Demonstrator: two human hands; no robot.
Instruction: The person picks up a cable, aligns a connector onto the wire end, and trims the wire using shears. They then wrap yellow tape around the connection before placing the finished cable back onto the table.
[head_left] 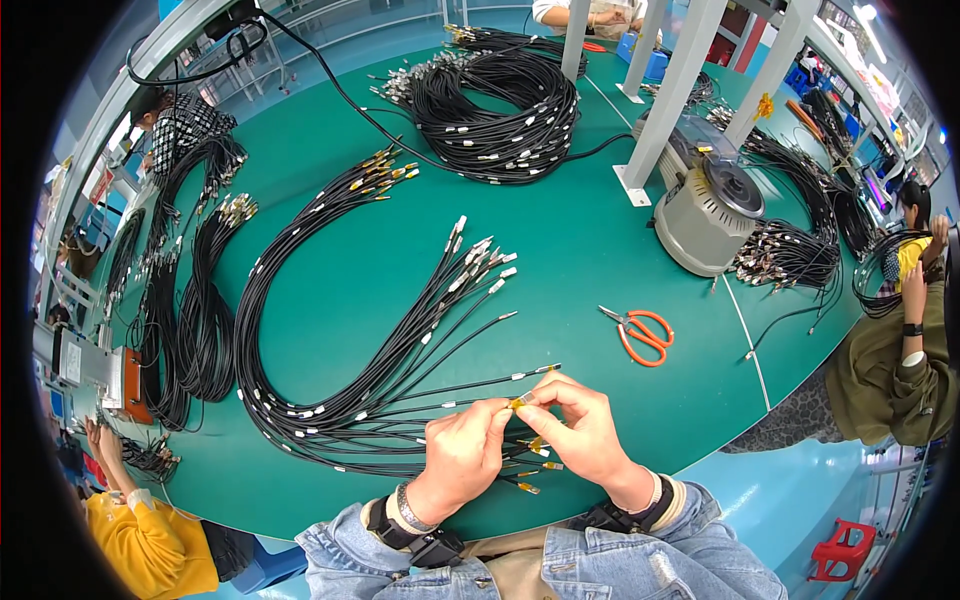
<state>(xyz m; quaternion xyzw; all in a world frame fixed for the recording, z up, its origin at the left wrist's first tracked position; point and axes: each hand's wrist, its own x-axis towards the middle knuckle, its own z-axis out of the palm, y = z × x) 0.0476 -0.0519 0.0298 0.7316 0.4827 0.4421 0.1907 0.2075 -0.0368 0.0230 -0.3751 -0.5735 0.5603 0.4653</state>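
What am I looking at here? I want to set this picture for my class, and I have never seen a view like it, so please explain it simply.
There is no machine doing the work: a person wears a camera on the head, looking down, and its wide lens bends the edges. The two forearms in denim sleeves at the bottom are that person's own. The left hand and right hand together pinch the yellow-taped end of one thin black cable between their fingers. On the round green table lie a fanned bundle of black cables, a big coil of cables, orange-handled scissors and a grey tape dispenser. Other people sit around the table, at the edges of the picture.
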